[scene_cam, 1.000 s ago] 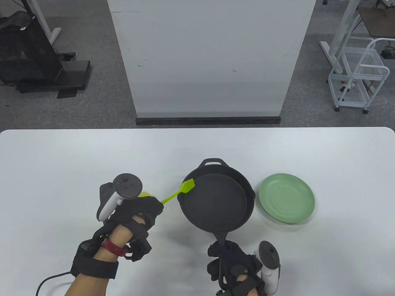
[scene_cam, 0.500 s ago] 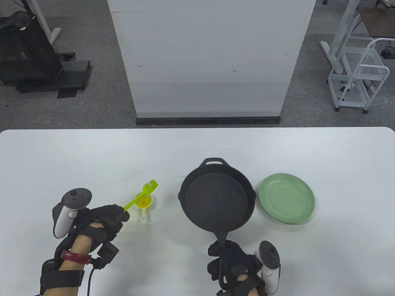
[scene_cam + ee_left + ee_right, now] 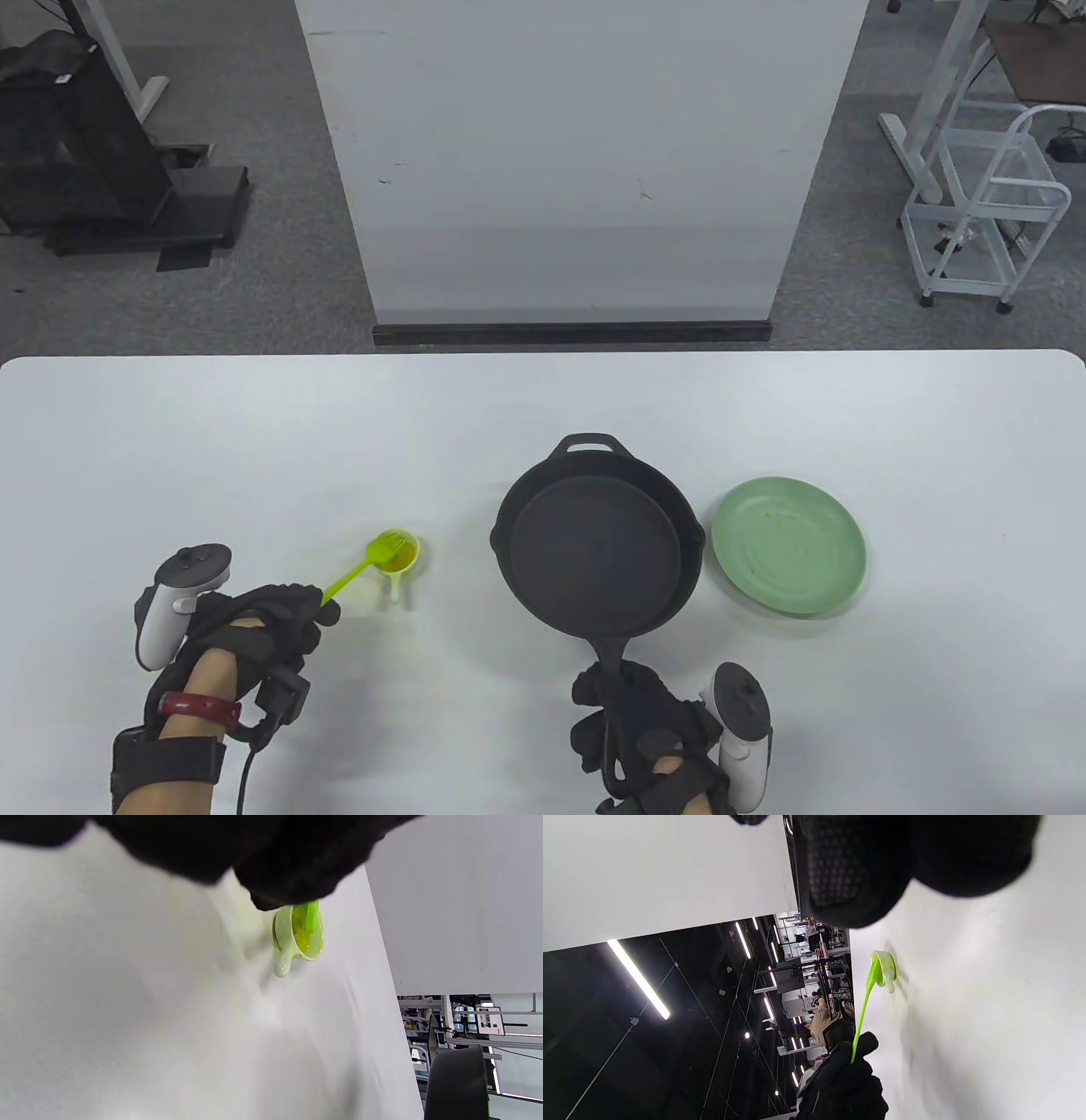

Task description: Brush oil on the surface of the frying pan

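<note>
A black cast-iron frying pan point(image 3: 598, 552) sits on the white table point(image 3: 254, 424), handle toward me. My right hand point(image 3: 636, 734) grips the handle's end. My left hand point(image 3: 263, 620) holds a lime-green silicone brush point(image 3: 356, 573) by its handle. The brush head is dipped in a small white cup of yellow oil point(image 3: 397, 556) to the left of the pan. The left wrist view shows the cup point(image 3: 299, 938) with the brush point(image 3: 311, 914) inside it. The right wrist view shows the brush point(image 3: 865, 1001) slanting into the cup point(image 3: 886, 971).
A light green plate point(image 3: 789, 543) lies just right of the pan. A white panel point(image 3: 577, 161) stands behind the table's far edge. A white wire cart point(image 3: 984, 204) stands on the floor at the far right.
My left hand has carried the brush left from the pan's rim and lowered its head into the oil cup. The right hand and pan have not moved.
</note>
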A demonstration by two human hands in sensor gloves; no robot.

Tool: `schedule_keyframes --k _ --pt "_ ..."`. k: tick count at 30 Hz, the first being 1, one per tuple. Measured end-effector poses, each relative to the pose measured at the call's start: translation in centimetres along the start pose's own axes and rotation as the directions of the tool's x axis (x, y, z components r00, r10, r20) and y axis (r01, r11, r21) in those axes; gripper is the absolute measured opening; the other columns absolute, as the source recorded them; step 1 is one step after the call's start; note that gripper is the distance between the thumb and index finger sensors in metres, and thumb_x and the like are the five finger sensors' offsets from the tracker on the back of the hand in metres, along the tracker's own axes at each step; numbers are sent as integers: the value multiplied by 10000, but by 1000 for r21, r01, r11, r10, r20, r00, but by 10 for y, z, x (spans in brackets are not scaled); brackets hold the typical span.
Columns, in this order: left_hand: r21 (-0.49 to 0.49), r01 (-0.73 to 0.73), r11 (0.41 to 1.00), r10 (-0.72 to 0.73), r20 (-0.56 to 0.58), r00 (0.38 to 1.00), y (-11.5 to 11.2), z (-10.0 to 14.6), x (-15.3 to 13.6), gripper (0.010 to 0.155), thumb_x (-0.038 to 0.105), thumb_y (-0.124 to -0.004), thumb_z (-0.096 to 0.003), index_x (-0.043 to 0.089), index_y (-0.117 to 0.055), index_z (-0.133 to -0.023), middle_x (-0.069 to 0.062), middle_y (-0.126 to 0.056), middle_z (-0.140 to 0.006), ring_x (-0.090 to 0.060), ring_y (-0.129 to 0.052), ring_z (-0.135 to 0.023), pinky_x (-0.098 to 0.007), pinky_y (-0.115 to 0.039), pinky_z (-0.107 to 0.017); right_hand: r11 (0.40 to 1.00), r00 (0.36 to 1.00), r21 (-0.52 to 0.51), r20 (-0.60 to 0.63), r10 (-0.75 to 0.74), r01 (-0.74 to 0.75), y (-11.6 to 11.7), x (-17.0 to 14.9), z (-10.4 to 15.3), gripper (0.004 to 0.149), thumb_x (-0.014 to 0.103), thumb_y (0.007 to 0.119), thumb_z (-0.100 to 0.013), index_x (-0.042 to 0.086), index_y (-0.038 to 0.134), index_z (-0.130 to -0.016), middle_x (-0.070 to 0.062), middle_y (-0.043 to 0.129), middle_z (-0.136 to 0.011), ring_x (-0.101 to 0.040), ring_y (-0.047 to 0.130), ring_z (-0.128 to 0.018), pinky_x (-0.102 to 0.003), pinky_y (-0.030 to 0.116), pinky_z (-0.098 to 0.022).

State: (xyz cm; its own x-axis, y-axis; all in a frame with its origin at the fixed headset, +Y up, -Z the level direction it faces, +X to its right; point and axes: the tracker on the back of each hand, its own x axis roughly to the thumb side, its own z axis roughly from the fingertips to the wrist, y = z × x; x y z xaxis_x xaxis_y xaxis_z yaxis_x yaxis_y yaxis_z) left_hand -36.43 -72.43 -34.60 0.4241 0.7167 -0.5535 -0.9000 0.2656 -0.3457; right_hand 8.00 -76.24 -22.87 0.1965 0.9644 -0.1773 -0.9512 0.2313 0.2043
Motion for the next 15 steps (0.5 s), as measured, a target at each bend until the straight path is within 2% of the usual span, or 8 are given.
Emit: schedule_keyframes --k 5,11,14,15 --pt "-3 -22 1000 22 -20 1000 -4 -4 -1 517 408 -628 -492 72 -713 -877 79 -989 -318 -182 -956 -57 -401 -864 -79 1000 1000 4 -3 -6 6 0 0 0 527 363 646 -474 -19 548 -823 -312 640 -794 -168 964 -336 -304 880 -204" --pt "-3 42 999 -42 -21 999 -5 -2 3 523 424 -619 -499 91 -696 -895 108 -979 -320 -151 -970 -55 -362 -868 -57 1000 1000 6 -2 -7 7 0 0 0 527 364 645 -475 -18 547 -824 -311 639 -795 -167 964 -337 -303 879 -203" --pt "67 113 991 -114 6 993 -5 6 10 523 419 -628 -503 108 -697 -917 77 -969 -348 -179 -947 -99 -382 -852 -104 1000 1000 4 0 -8 8 0 0 0 526 364 645 -475 -18 548 -824 -311 640 -795 -168 963 -337 -303 879 -203" --pt "145 176 974 -181 15 983 -5 12 14 523 414 -639 -496 115 -710 -920 62 -968 -362 -190 -941 -115 -392 -847 -120 1000 1000 4 -1 -8 8 0 0 0 527 365 645 -475 -18 548 -824 -310 640 -795 -168 963 -336 -303 878 -203"
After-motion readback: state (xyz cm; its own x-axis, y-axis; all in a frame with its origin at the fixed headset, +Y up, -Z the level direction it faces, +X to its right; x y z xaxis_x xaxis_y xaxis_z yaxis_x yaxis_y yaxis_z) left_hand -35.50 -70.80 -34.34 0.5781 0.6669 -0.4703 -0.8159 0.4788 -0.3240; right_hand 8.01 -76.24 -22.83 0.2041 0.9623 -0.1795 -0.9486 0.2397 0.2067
